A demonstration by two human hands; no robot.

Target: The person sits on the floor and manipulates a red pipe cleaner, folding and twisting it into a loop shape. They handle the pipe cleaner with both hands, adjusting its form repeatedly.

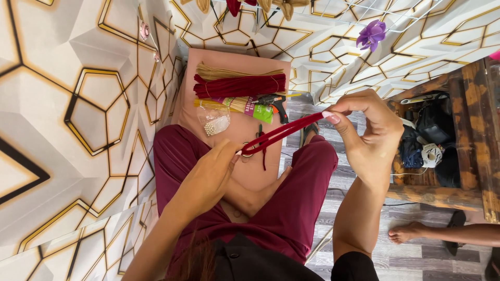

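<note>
A dark red velvet strip (284, 131) is held taut between two hands above the lap.

Its upper end is pinched by the right hand (364, 132), its lower end by the closed left hand (211, 174), so it slants across the pink board (195, 112). Scissors (253, 143) lie just beneath the strip. A red bundle (239, 86), glue gun (275, 105) and bead bag (215, 120) are kept farther up the board. Open grey floor (406, 260) is seen right of the knee, bounded by a wooden shelf (469, 135); a patterned wall (78, 104) closes the left.

Single head cam, looking steeply down (close range) over hands (291, 156) and lap toward the floor (364, 260).
</note>
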